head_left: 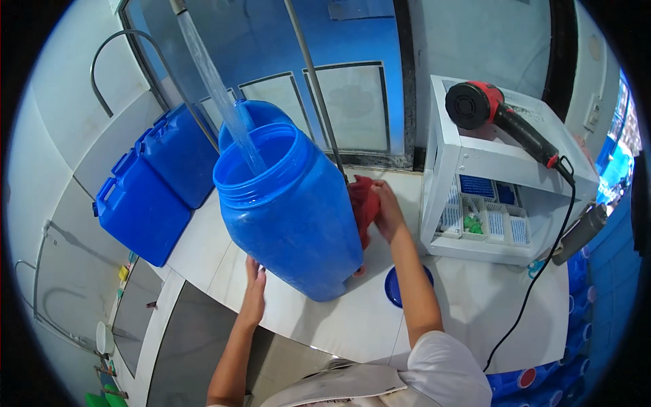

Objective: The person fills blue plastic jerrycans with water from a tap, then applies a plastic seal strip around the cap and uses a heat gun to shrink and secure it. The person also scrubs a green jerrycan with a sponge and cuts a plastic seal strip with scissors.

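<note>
A large blue plastic jug (291,224) with a wide open mouth stands on the white counter, tilted in this view. A stream of water (220,95) runs from a spout (178,7) into its mouth. On the jug's right side my right hand (388,211) grips a bunched red cloth (364,207) against the wall. My left hand (253,295) is by the jug's lower left side, fingers stretched out and apart from any grip; whether the fingertips touch it is unclear. A round blue lid (393,287) lies on the counter, partly behind my right forearm.
Two blue jerrycans (142,203) (180,156) stand at the left. On the right, a white shelf unit (468,249) bears a red and black heat gun (485,108), its cord hanging down the front. Small baskets (475,217) sit inside. Several blue bottles (576,332) stand beyond the counter's right edge.
</note>
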`<state>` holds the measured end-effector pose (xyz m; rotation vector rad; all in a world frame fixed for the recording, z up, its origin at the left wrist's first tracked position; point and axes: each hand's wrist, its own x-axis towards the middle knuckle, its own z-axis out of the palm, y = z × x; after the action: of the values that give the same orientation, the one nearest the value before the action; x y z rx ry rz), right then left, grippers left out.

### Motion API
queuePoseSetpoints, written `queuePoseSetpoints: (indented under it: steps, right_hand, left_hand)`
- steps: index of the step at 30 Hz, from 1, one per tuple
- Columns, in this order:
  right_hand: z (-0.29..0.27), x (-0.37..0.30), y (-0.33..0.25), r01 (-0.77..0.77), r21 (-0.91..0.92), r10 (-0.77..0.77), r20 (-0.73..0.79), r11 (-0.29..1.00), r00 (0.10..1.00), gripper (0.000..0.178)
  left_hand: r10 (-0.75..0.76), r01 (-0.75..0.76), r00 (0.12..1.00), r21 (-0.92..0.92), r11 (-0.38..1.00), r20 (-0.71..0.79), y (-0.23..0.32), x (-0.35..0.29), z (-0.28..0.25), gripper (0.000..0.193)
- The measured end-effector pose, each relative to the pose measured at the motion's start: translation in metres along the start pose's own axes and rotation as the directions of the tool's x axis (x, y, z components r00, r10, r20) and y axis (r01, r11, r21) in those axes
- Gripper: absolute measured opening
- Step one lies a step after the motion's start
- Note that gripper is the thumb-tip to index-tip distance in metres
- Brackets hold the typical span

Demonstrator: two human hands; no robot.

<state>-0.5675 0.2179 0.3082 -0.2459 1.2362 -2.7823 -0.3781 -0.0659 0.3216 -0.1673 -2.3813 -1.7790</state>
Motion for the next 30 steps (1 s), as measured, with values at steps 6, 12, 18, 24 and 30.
queuePoseSetpoints:
  steps: [6, 12, 18, 24, 30]
  right_hand:
    - [0.082, -0.001, -0.053, 0.153, 0.017, -0.146, 0.419, 0.988, 0.896, 0.044]
    - [0.124, 0.125, -0.055, 0.212, -0.118, -0.119, 0.532, 0.970, 0.839, 0.050]
    - [0.097, 0.061, -0.012, 0.103, -0.152, -0.037, 0.386, 0.983, 0.922, 0.051]
    - [0.084, -0.025, -0.051, 0.221, -0.181, -0.192, 0.163, 0.958, 0.968, 0.044]
    - [0.111, -0.105, -0.040, 0.535, -0.595, -0.627, 0.066, 0.600, 0.776, 0.043]
  left_hand:
    - [-0.004, -0.021, 0.995, -0.242, 0.970, -0.105, -0.052, 0.023, 0.028, 0.077]
    - [0.066, -0.074, 0.997, -0.212, 0.974, -0.041, -0.033, 0.030, 0.039, 0.077]
    - [0.130, -0.138, 0.986, -0.082, 0.987, -0.100, -0.029, 0.022, 0.032, 0.071]
    - [0.242, -0.228, 0.961, 0.114, 0.967, -0.132, 0.008, 0.030, 0.046, 0.070]
    - [0.194, -0.191, 0.975, 0.035, 0.981, -0.106, 0.034, 0.016, 0.040, 0.068]
